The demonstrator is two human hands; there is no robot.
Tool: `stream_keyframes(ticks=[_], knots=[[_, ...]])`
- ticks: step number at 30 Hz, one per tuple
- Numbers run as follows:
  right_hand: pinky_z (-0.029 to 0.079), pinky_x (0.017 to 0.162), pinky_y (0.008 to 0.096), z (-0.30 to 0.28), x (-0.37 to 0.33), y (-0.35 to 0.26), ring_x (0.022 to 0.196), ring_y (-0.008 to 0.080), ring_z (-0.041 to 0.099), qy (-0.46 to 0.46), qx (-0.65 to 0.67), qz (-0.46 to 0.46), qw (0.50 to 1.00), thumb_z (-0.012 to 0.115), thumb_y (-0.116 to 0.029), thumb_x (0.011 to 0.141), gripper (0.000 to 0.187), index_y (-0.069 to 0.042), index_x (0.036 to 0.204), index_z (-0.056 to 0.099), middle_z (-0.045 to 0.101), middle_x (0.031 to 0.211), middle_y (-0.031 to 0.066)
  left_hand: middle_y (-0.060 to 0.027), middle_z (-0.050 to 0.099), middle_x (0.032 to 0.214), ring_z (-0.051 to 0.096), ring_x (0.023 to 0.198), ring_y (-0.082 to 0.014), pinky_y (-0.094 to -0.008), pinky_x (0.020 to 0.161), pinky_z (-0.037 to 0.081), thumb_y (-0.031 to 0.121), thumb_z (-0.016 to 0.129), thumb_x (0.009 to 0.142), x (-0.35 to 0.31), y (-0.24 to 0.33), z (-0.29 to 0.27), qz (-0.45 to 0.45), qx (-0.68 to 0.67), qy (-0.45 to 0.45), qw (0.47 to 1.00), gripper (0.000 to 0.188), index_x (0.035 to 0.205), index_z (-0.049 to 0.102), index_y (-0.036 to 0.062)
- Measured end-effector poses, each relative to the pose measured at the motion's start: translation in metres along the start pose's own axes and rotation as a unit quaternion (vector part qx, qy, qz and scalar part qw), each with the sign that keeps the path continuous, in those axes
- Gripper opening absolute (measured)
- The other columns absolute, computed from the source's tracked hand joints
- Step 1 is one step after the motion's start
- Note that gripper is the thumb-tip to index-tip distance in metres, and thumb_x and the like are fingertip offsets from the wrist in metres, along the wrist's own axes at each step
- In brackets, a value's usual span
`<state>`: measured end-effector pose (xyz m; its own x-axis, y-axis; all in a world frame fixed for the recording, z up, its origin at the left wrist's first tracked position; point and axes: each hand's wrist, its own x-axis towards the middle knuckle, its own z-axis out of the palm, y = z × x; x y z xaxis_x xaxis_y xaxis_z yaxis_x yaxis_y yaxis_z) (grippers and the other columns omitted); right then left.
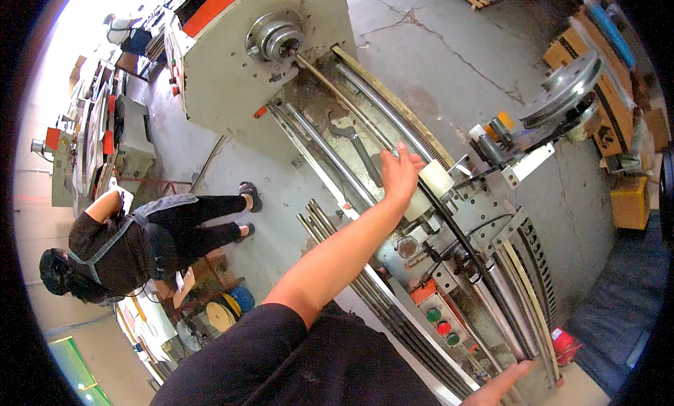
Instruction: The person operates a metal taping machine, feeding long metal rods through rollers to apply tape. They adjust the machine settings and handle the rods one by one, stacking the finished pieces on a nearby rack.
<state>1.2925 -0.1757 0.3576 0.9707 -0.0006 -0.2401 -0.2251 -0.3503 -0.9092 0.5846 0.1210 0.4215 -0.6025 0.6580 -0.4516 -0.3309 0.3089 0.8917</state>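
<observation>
Though slender, smooth metal rod (345, 101)

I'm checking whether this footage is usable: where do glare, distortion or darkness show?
Head view: the upper left is washed out white; the metal wheel catches bright glints; the pale rail at lower right looks bowed; both side edges fall to black; the left hand looks fairly clear.

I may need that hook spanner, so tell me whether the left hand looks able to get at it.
Probably yes: the hook spanner lies mostly uncovered near the left hand, with no visible barrier between, though depth is hard to judge.
</observation>
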Motion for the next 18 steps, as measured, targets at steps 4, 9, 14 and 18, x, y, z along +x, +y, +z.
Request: stream_keyframes(ticks=[4, 9, 14, 18], knots=[[0.053, 0.1, 0.0491, -0.003, -0.002, -0.001, 0.11, 0.0331, 0.069, 0.01, -0.026, -0.007, 1.0, 0.053, -0.053, 0.105, 0.071, 0.011, 0.133, 0.062, 0.068, 0.129, 0.0216, -0.015, 0.074, 0.093, 0.073, 0.082, -0.0244, -0.0388, 0.072, 0.055, 0.041, 0.044, 0.112, -0.007, -0.003, -0.006, 0.018, 0.094, 0.017, 0.995, 0.046, 0.118, 0.046, -0.0049], [0.053, 0.101, 0.049, -0.003, -0.001, -0.001, 0.111, 0.0337, 0.068, 0.017, -0.039, -0.014, 0.999, 0.052, -0.053, 0.105, 0.072, 0.013, 0.133, 0.061, 0.067, 0.13, 0.0228, -0.0148, 0.074, 0.085, 0.072, 0.08, -0.0296, -0.0438, 0.072, 0.053, 0.039, 0.043, 0.112, -0.013, 0.013, -0.001, 0.009, 0.168, 0.062, 0.984, 0.043, 0.108, 0.051, -0.0035], [0.052, 0.102, 0.0489, 0.001, 0.001, 0.001, 0.112, 0.0343, 0.068, 0.015, -0.05, -0.016, 0.998, 0.05, -0.053, 0.106, 0.073, 0.014, 0.133, 0.06, 0.066, 0.131, 0.024, -0.0161, 0.073, 0.079, 0.073, 0.081, -0.0376, -0.0499, 0.079, 0.053, 0.037, 0.042, 0.111, -0.011, 0.01, -0.002, 0.058, 0.204, 0.077, 0.974, 0.043, 0.109, 0.048, -0.0049], [0.052, 0.103, 0.0488, 0.004, 0.0, 0.002, 0.113, 0.0348, 0.067, 0.013, -0.054, -0.014, 0.998, 0.049, -0.053, 0.106, 0.074, 0.015, 0.134, 0.059, 0.065, 0.132, 0.0249, -0.0166, 0.073, 0.076, 0.072, 0.08, -0.0396, -0.0513, 0.079, 0.052, 0.037, 0.042, 0.111, -0.019, 0.01, -0.006, 0.126, 0.212, 0.079, 0.966, 0.044, 0.106, 0.049, -0.0063]])
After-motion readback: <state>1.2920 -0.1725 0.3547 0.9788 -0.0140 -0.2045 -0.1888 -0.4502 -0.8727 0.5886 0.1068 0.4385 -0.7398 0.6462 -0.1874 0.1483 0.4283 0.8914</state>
